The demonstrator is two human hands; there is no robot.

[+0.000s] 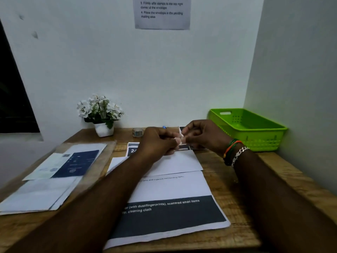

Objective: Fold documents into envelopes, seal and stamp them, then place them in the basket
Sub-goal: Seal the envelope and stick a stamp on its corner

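Observation:
My left hand (160, 141) and my right hand (202, 133) meet above the far middle of the wooden table (226, 183). Between their fingertips they pinch a small white slip (180, 137), too small to tell whether it is a stamp or a strip. Just below the hands lies a white envelope (179, 161). A printed document (169, 212) with a dark band lies nearer to me. The green basket (248, 128) stands at the back right corner, and I see nothing inside it.
A stack of papers with a dark blue sheet (54, 172) lies at the left. A white pot of flowers (102, 114) and a small clear tape holder (137, 132) stand by the wall. More printed sheets (132, 148) lie under my hands.

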